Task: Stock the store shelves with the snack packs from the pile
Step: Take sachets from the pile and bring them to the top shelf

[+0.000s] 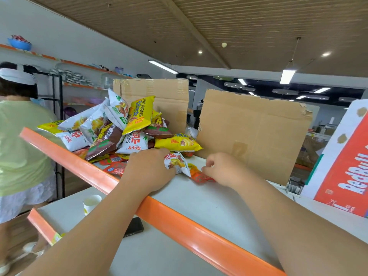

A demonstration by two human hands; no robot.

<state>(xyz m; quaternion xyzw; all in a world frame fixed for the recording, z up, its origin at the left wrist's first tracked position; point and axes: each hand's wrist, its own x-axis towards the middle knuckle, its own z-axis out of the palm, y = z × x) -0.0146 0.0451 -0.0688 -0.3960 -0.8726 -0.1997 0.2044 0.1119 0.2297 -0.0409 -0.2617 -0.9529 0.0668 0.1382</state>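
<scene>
A pile of snack packs [119,126] in yellow, white, brown and red lies on the top shelf [199,198], a white board with an orange front edge. My left hand [148,170] reaches over that edge and grips a small white snack pack [177,163] at the pile's near side. My right hand [221,169] sits just right of it, fingers curled, pinching the end of a small orange-red pack [199,176] that lies flat on the shelf.
Brown cardboard sheets [253,134] stand behind the pile. A white and red drinks carton [342,166] stands at the right. On the lower shelf [155,253] sit a paper cup [91,204] and a black phone [134,227]. A person in a green shirt [20,144] stands at the left.
</scene>
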